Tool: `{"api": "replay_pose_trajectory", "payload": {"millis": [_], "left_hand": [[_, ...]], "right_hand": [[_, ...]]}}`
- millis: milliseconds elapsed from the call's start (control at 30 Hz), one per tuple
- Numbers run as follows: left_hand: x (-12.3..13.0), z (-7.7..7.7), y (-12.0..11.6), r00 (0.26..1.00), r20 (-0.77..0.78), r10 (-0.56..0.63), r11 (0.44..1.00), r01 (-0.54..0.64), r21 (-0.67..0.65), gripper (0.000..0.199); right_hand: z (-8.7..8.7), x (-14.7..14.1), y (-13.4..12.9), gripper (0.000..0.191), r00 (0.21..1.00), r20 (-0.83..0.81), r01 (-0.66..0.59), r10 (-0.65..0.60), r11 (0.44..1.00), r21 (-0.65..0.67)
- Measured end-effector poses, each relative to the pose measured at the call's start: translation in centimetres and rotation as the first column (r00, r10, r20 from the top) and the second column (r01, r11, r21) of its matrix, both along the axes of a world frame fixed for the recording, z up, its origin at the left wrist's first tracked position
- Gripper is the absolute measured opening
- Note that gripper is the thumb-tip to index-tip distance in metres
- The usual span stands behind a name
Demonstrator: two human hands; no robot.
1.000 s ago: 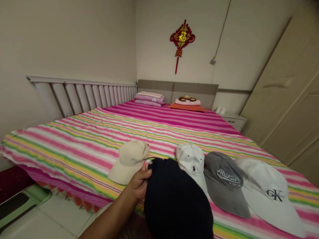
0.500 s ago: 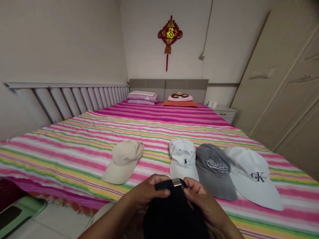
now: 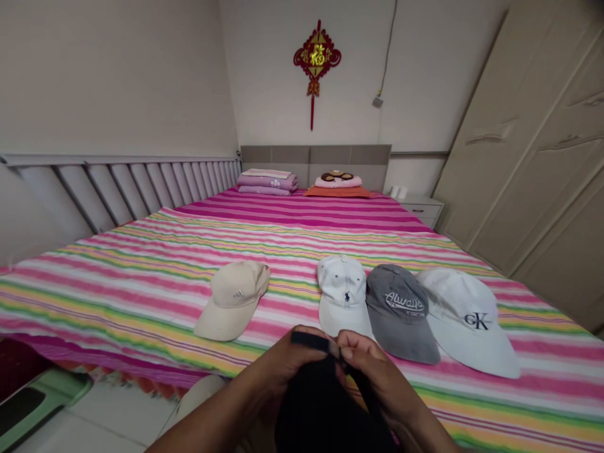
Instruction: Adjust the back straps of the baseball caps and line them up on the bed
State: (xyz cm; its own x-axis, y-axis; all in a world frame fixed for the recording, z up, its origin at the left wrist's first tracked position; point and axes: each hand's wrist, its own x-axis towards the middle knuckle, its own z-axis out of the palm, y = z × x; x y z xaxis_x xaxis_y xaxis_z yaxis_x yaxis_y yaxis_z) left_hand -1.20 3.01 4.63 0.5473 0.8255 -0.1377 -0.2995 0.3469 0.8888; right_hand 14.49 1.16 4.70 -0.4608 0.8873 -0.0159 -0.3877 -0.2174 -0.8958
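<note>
As we look along a wide bed (image 3: 117, 302) from its foot, a bedspread (image 3: 302, 239) striped in pink, yellow, green and white fills most of our view. Cream wardrobe doors (image 3: 514, 170) rise on the right, and a slatted bed rail (image 3: 123, 189) runs along the left wall. A green plastic stool (image 3: 33, 402) sits on the tiled floor at lower left. On the far wall, a red and gold Chinese knot ornament (image 3: 316, 63) hangs above a grey headboard (image 3: 315, 165). Against that headboard lie folded purple bedding (image 3: 267, 182) and an orange pillow (image 3: 337, 192), with a small white bedside cabinet (image 3: 421, 209) beyond the bed's right side.

Nearer us, four caps lie on the bedspread. A beige cap (image 3: 232, 301) sits well apart on the left. A white cap with a navy polo logo (image 3: 343, 296), a grey "Always" cap (image 3: 400, 311) and a white "CK" cap (image 3: 465, 321) lie close together in a row to its right.

We hold a black cap (image 3: 325, 402) in both hands at the bed's near edge, just short of the white polo cap. Our left hand (image 3: 283, 371) is clenched around the cap's back strap (image 3: 309, 341), while our right hand (image 3: 372, 371) grips the cap beside it, the two hands almost touching.
</note>
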Motion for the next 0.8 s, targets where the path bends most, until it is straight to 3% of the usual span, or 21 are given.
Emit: {"api": "replay_pose_trajectory", "payload": {"millis": [133, 233, 300, 367, 433, 500, 567, 667, 800], "left_hand": [[0.0, -0.8, 0.0, 0.99, 0.141, 0.008, 1.0, -0.008, -0.005, 0.021], [-0.7, -1.0, 0.3, 0.943, 0.324, 0.074, 0.997, -0.076, -0.008, 0.025], [-1.2, -0.9, 0.6, 0.921, 0.374, 0.108, 0.994, -0.113, -0.01, 0.026], [-1.6, -0.8, 0.9, 0.923, 0.358, 0.139, 0.99, -0.142, -0.017, 0.024], [-1.9, -0.6, 1.2, 0.924, 0.334, 0.188, 0.982, -0.183, -0.045, 0.022], [-2.3, -0.5, 1.6, 0.921, 0.301, 0.246, 0.969, -0.226, -0.101, 0.021], [-2.8, -0.6, 2.0, 0.93, 0.246, 0.271, 0.956, -0.23, -0.184, 0.017], [-4.1, -2.2, 2.5, 0.96, 0.194, 0.199, 0.953, -0.144, -0.267, 0.014], [-6.1, -6.5, 1.8, 0.979, 0.182, 0.095, 0.981, -0.06, -0.185, 0.021]], "right_hand": [[0.0, -0.2, 0.0, 0.022, 0.998, -0.04, 0.039, -0.038, 0.999, 0.013], [-0.6, 0.5, 0.9, 0.022, 0.94, -0.25, 0.218, -0.23, 0.973, -0.077], [-1.2, 1.3, 1.4, 0.022, 0.887, -0.338, 0.272, -0.314, 0.948, -0.166], [-1.9, 1.9, 1.5, 0.023, 0.93, -0.299, 0.172, -0.215, 0.971, -0.166], [-2.6, 2.3, 1.2, 0.026, 0.984, -0.177, -0.04, 0.017, 0.991, -0.126], [-3.1, 2.4, 0.7, 0.028, 0.974, -0.112, -0.209, 0.196, 0.971, -0.113], [-3.3, 2.1, 0.4, 0.032, 0.968, -0.158, -0.215, 0.193, 0.967, -0.134], [-3.2, 1.6, 0.4, 0.034, 0.961, -0.276, -0.069, 0.016, 0.981, -0.183], [-2.8, 1.2, 0.8, 0.035, 0.928, -0.356, 0.029, -0.109, 0.974, -0.224]]}}
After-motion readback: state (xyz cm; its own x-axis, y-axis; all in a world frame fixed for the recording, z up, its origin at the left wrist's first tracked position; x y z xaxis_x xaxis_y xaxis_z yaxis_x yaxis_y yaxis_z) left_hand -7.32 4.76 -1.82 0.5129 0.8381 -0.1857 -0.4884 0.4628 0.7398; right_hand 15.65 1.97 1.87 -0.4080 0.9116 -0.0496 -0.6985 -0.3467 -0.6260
